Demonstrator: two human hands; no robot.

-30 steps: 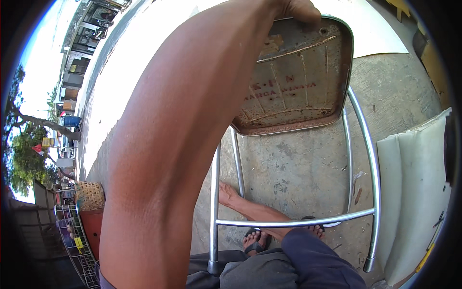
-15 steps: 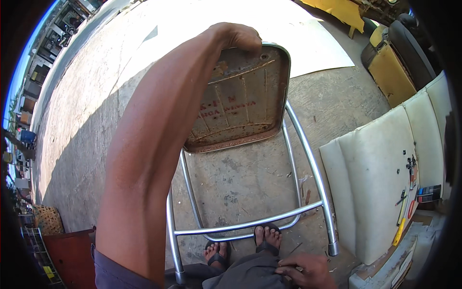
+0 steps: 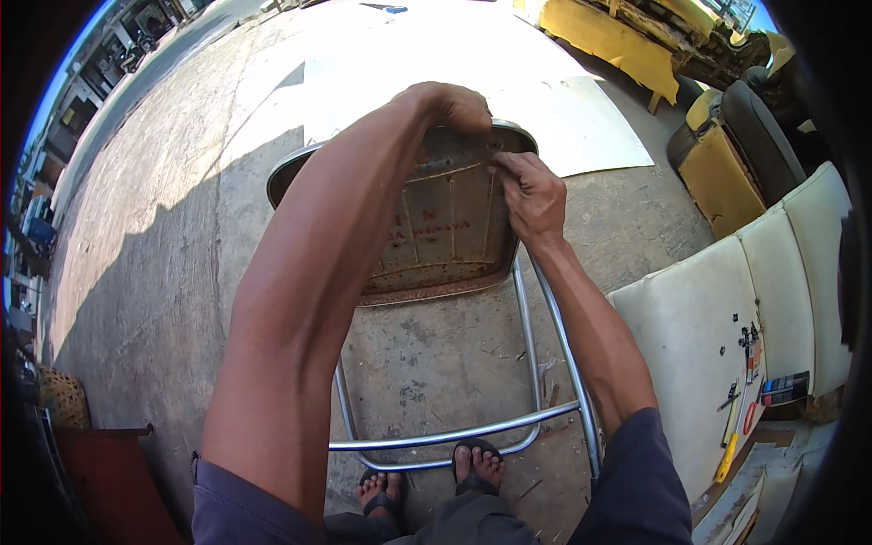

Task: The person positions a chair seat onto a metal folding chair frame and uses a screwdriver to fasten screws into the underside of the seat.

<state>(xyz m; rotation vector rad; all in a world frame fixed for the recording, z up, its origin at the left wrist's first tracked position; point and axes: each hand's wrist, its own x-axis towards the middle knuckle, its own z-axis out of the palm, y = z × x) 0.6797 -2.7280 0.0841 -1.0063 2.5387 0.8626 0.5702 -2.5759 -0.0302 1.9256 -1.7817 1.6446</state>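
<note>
My left hand [image 3: 454, 107] is wrapped over the far rim of a rusty square metal chair panel [image 3: 445, 254] with faded red lettering. My right hand [image 3: 531, 195] is at the panel's upper right, fingertips drawn together just below a small hole [image 3: 493, 145]; anything between them is too small to make out. The panel sits on a chrome tubular chair frame [image 3: 454, 424], which stands over my sandalled feet [image 3: 477, 468]. My left forearm hides part of the panel.
At right, a cream padded cushion [image 3: 672, 345] carries a yellow-handled screwdriver [image 3: 727, 459] and small tools. Beyond are worn seats [image 3: 718, 163] and a yellow upholstered piece [image 3: 609, 41]. A white sheet [image 3: 599, 136] lies ahead; a basket [image 3: 64, 395] and red panel [image 3: 109, 472] are at left.
My right hand has risen from the lower edge to the panel beside my left hand. The view has shifted, showing more of the ground and the seats at right.
</note>
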